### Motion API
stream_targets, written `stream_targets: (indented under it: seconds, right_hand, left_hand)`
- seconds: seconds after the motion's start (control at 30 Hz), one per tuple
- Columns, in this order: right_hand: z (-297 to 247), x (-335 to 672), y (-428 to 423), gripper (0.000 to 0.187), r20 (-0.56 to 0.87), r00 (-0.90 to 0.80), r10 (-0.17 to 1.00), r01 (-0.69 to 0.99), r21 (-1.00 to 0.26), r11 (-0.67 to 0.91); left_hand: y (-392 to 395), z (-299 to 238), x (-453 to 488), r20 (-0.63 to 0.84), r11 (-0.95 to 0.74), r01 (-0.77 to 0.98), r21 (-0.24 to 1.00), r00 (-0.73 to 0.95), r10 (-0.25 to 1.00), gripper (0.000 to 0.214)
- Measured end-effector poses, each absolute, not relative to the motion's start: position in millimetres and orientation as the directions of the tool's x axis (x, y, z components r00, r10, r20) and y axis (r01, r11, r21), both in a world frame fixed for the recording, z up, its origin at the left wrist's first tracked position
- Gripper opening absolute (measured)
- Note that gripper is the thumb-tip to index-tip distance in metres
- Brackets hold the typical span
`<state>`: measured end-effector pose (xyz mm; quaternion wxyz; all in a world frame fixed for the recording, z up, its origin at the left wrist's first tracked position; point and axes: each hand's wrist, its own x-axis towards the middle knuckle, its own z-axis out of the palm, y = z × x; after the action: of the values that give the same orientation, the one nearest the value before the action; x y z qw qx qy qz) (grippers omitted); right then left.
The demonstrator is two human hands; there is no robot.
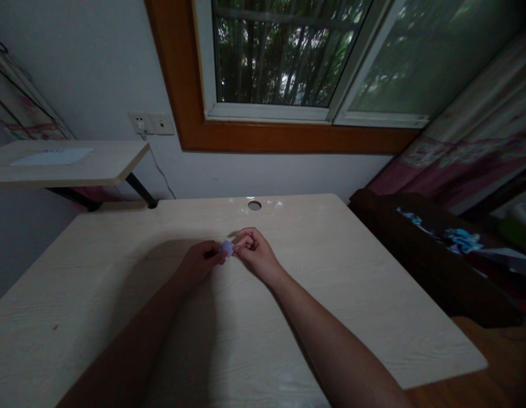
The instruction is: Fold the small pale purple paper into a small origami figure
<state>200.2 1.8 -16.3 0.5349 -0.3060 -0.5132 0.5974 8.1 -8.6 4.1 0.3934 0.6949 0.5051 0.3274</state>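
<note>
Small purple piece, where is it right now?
In the head view, the small purple piece is just left of centre, between the left hand and the right hand, over the table, nearer than its round hole.

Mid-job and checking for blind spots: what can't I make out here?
Purple piece: head view, edges partly covered by the left hand and right hand; too small to tell its material.
White sheet: head view, markings too small to read.
Table: head view, near edge mostly cut off by the picture's bottom.
</note>
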Motion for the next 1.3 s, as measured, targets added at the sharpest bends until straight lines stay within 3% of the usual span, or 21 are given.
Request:
stream_targets:
  seconds: [0.4, 0.97, 1.3]
  right_hand:
    - [-13.9, 198.9, 1.6, 0.031, 0.197, -0.221, 0.955, -0.322, -0.939, 0.119]
    - [-16.6, 200.4, 1.9, 0.043, 0.181, -0.266, 0.947, -0.287, -0.953, 0.102]
    - [-16.0, 200.7, 0.7, 0.031, 0.159, -0.296, 0.942, -0.284, -0.956, 0.072]
  left_hand:
    - [-5.1, -4.9, 4.9, 0.080, -0.119, 0.338, 0.934, 0.128, 0.989, 0.023]
    - [-6.4, 1.9, 6.3, 0.098, -0.133, 0.304, 0.943, 0.127, 0.987, 0.025]
    - [-5.6, -1.7, 5.5, 0.090, -0.135, 0.338, 0.931, 0.147, 0.985, 0.024]
